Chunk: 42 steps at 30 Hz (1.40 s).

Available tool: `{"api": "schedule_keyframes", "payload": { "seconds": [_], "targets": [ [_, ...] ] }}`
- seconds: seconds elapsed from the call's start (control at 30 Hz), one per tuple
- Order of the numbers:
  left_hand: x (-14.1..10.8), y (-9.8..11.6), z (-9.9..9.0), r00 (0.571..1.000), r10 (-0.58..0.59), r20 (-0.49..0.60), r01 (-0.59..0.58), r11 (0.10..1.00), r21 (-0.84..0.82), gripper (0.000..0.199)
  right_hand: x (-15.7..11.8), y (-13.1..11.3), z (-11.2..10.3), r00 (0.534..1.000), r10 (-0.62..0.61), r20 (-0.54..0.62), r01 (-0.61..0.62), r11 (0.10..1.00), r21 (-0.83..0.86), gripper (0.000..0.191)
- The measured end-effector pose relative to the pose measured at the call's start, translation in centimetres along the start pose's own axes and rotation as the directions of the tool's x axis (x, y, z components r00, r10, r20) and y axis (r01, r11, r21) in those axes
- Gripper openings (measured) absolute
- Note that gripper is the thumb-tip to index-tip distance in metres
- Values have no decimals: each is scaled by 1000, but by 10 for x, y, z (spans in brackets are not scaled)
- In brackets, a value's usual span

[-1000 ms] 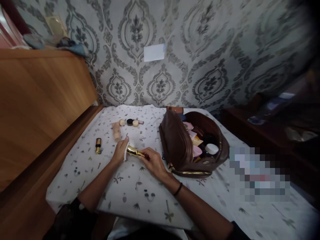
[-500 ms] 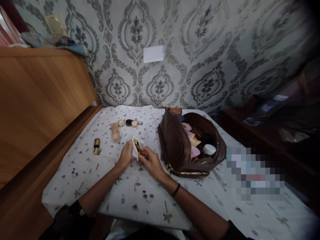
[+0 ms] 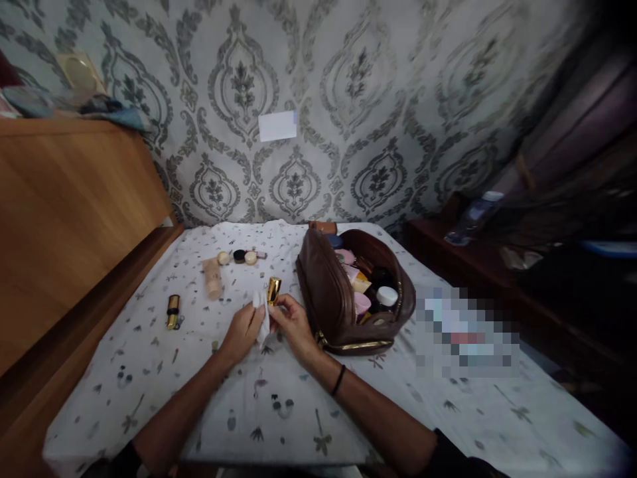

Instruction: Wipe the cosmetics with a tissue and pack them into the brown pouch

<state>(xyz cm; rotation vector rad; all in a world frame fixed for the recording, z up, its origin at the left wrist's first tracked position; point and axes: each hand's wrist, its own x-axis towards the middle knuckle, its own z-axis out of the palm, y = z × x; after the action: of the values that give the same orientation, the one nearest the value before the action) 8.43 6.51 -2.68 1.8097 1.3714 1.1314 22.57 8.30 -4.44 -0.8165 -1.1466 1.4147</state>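
Note:
A crumpled white tissue or wipe (image 3: 261, 324) is pinched in my left hand (image 3: 241, 335), low over the sheet. My right hand (image 3: 294, 328) grips a shiny gold lipstick tube (image 3: 273, 289) by its lower end, so the tube stands nearly upright right beside the wipe. Some of its lower part is hidden by the fingers. On the left lies a gold-and-brown lipstick tube (image 3: 172, 312). Farther back are a beige squeeze tube (image 3: 212, 279) and small round pots (image 3: 251, 257) in a row.
Right of my hands stands an unzipped brown makeup bag (image 3: 322, 292) holding several items, among them a white-lidded jar (image 3: 387, 296). A wooden cabinet (image 3: 74, 212) borders the left side. Patterned wallpaper rises behind. A clear bottle (image 3: 472, 218) lies at the right.
The gold lipstick tube has come out from against the wipe and now rises to its right. The wipe hangs more folded in my left hand. The whole view has shifted slightly.

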Motion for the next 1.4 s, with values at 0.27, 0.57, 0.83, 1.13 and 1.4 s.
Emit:
{"api": "schedule_keyframes", "payload": {
  "seconds": [0.27, 0.57, 0.83, 1.13, 1.4],
  "targets": [
    [-1, 9, -21, 981, 124, -151, -120, 992, 39, 28, -17, -29, 1, 994, -96, 59, 101, 992, -79, 33],
    [34, 71, -17, 968, 246, -51, -237, 961, 139, 29, -61, -151, -60, 952, -304, 35, 305, 930, -206, 29],
    [84, 168, 23, 862, 234, 450, -481, 662, 575, 60, -38, -224, -139, 851, -515, -99, 403, 762, -507, 30],
    [108, 188, 50, 841, 28, 541, -510, 379, 772, 62, 25, -225, -178, 825, -554, 113, 479, 579, -660, 14],
    [101, 173, 49, 817, 231, 528, -576, 371, 729, 51, 67, -221, -184, 884, -398, 244, 456, 627, -632, 20]
  ]
}}
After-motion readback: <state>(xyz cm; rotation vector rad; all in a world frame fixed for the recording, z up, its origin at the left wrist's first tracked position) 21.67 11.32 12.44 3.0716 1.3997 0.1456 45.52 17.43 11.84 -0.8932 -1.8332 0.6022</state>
